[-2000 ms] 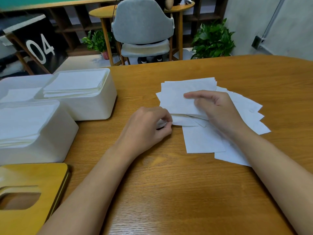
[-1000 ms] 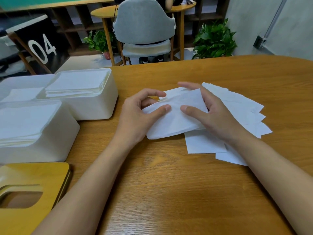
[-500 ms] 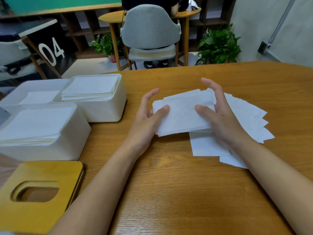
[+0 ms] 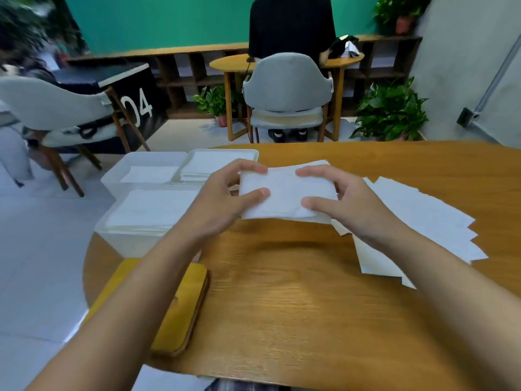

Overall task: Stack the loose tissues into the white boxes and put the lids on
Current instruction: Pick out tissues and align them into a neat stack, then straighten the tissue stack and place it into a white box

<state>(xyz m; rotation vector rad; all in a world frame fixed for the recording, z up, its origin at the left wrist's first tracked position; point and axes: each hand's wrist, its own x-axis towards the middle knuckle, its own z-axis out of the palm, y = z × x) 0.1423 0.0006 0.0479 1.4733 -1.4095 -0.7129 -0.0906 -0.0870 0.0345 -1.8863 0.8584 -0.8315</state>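
Tissue stack [image 4: 285, 193] pinched between left hand [image 4: 222, 206] and right hand [image 4: 348, 206].

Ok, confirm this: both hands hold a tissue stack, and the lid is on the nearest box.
Not quite. The head view shows the lid lying on the table in front of the nearest box, not on it; that box is open. The left hand and right hand do hold the tissue stack.

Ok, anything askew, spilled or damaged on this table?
Only the loose tissues beside the right hand: they lie fanned out, corners jutting, not squared. The stack held between left hand and right hand looks tidy. Nothing spilled or torn.
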